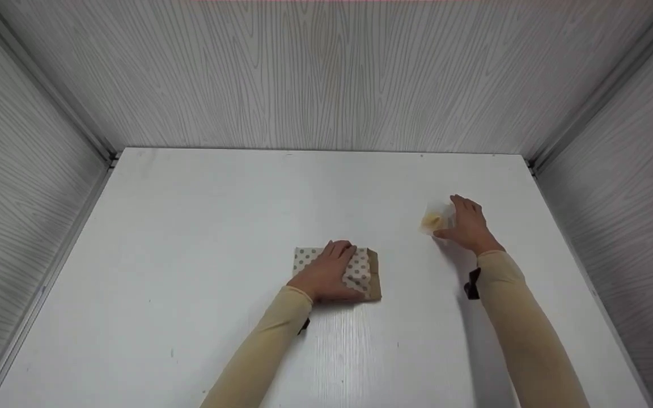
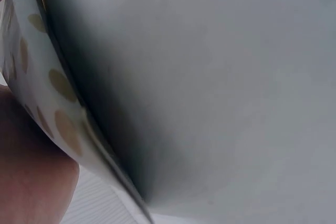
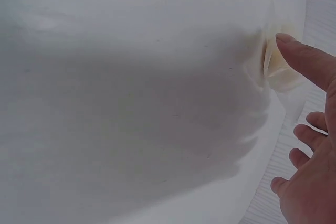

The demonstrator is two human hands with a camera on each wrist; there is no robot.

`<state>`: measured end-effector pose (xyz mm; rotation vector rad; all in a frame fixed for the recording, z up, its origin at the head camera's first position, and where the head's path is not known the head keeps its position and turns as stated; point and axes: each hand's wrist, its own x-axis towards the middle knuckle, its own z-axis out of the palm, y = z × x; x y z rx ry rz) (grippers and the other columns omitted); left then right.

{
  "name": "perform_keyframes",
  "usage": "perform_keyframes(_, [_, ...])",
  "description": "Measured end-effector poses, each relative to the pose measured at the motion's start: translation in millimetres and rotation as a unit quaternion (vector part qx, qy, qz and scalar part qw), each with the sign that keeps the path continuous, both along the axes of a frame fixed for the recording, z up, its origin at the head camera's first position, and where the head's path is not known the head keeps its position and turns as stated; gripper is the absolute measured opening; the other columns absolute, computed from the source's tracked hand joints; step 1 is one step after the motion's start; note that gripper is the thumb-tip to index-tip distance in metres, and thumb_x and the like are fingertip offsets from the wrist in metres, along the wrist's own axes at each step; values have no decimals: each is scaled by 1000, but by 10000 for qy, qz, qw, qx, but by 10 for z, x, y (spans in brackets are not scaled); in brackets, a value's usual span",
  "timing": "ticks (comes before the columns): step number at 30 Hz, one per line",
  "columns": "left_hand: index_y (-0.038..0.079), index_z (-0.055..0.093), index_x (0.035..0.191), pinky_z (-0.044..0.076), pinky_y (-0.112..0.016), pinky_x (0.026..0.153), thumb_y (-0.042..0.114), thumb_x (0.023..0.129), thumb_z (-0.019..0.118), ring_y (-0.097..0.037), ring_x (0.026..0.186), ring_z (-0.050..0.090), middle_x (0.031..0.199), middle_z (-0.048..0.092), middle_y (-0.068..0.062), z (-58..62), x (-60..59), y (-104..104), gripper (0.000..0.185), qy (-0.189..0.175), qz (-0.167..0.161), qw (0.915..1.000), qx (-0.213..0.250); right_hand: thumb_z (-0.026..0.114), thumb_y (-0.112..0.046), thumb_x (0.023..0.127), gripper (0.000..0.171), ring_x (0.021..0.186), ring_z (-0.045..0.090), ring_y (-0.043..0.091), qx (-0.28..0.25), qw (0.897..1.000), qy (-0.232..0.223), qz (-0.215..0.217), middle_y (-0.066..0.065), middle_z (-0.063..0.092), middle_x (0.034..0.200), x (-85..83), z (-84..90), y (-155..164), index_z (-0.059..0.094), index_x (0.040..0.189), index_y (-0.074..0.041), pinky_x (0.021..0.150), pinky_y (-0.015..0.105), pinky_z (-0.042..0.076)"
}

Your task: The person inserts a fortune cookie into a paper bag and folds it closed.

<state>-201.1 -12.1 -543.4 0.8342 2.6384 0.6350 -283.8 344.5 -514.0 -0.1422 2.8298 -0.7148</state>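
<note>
My left hand (image 1: 329, 275) lies across a paper bag (image 1: 362, 266) with a white, dotted face and a brown strip at its right end. The fingers reach the bag's far edge and the thumb its near edge, gripping it across the width. Close up in the left wrist view, the dotted bag (image 2: 58, 93) looks bowed, its edge near the table. Farther right, my right hand (image 1: 468, 226) is spread around a small clear packet (image 1: 433, 220) with something yellowish inside. The thumb tip overlaps the packet (image 3: 283, 74) in the right wrist view, the other fingers apart from it.
Both things are on a white table (image 1: 219, 209). Pale wood-grain panels close it in at the back (image 1: 326, 73), the left (image 1: 20, 141) and the right (image 1: 632, 170). The right hand casts a broad shadow on the tabletop.
</note>
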Motion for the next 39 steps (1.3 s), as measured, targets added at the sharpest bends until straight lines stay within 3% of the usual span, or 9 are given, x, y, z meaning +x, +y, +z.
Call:
perform_keyframes(5, [9, 26, 155, 21, -35, 116, 64, 78, 70, -31, 146, 13, 155, 23, -8, -10, -1, -3, 104, 26, -2, 10000, -16, 78, -28, 86, 100, 143, 4, 47, -12, 10000, -41, 61, 29, 13, 156, -18, -30, -25, 12, 154, 5, 115, 58, 10])
perform_keyframes(15, [8, 27, 155, 23, -36, 116, 64, 78, 70, -30, 145, 15, 155, 24, -10, 17, 4, -13, 104, 39, -13, 10000, 76, 76, -18, 86, 84, 139, 14, 49, 291, 9990, 184, 272, 31, 29, 149, 6, -14, -42, 26, 149, 10, 112, 61, 16])
perform_keyframes(22, [7, 27, 154, 25, -32, 115, 63, 78, 70, -24, 143, 19, 154, 25, -10, 20, -20, -7, 104, 151, -73, 9999, 7, 74, -20, 88, 84, 139, 16, 49, 285, 9988, 238, 316, 31, 29, 149, 17, -49, -15, 26, 149, 9, 111, 61, 18])
perform_keyframes(30, [9, 26, 155, 26, -35, 115, 66, 77, 70, -24, 144, 17, 155, 24, -8, 5, -20, -11, 106, 21, -53, 9999, 99, 70, -12, 87, 81, 139, 14, 51, 415, 9965, 147, 709, 32, 23, 150, 41, -48, -43, 22, 149, 9, 111, 63, 18])
perform_keyframes(39, [8, 25, 155, 20, -36, 117, 64, 77, 71, -28, 146, 13, 156, 23, -10, -2, -25, -5, 107, -49, -40, 9999, 132, 66, -10, 88, 75, 137, 18, 50, 468, 9956, 365, 731, 35, 29, 145, 51, -81, -67, 25, 146, 13, 112, 60, 18])
